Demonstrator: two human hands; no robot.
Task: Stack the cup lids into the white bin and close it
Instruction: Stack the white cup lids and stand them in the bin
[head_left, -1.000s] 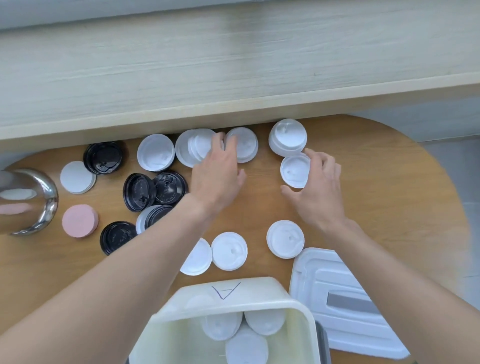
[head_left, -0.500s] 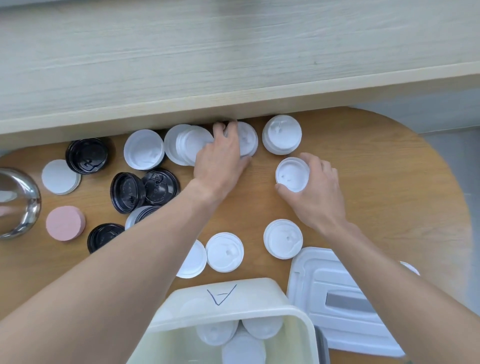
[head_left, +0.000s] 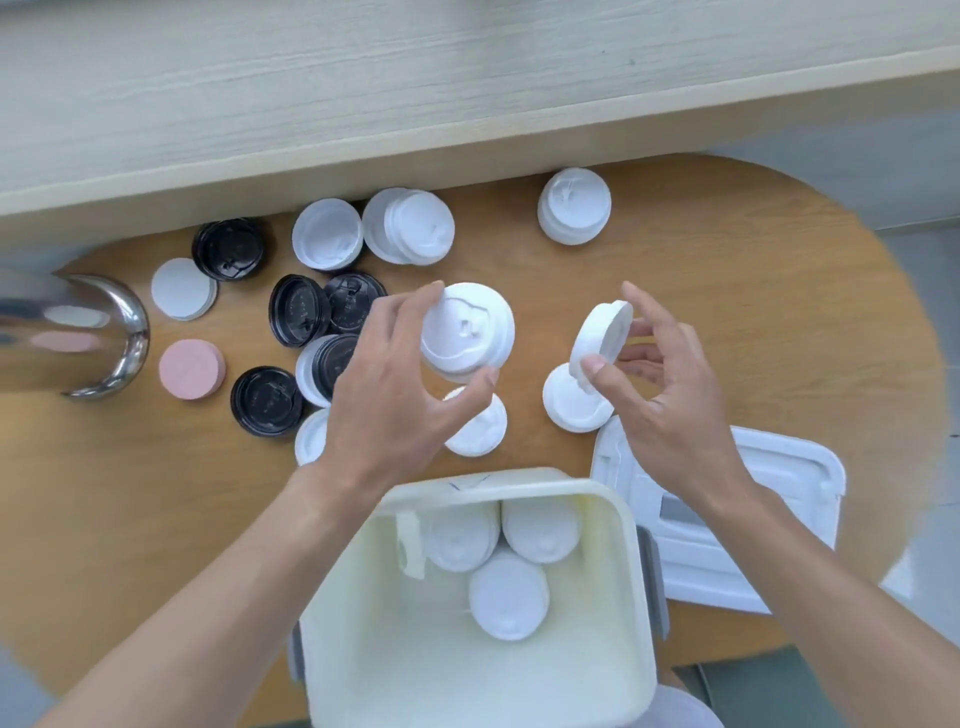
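Observation:
My left hand (head_left: 395, 395) holds a white cup lid (head_left: 467, 330) flat, above the table's middle. A smaller white lid (head_left: 600, 335) is tilted on edge in my right hand (head_left: 660, 395). The white bin (head_left: 613, 597) stands open at the near edge with three white lids (head_left: 509, 592) inside. Its flat white cover (head_left: 779, 519) lies on the table to the right of the bin. More white lids lie loose: a stack (head_left: 574, 205) at the back right, a pile (head_left: 410, 226) at the back middle, one (head_left: 574, 405) under my right hand and one (head_left: 480, 431) under my left.
Several black lids (head_left: 298, 312) lie at the left, with a pink disc (head_left: 191, 369) and a white disc (head_left: 182, 288) beside them. A shiny metal vessel (head_left: 104, 332) stands at the far left. A pale wooden ledge (head_left: 467, 130) overhangs the round wooden table's (head_left: 753, 312) back.
Both hands have lifted off the table and come back toward the bin, each carrying a white lid. The left took its lid from the back pile, the right from near the back stack.

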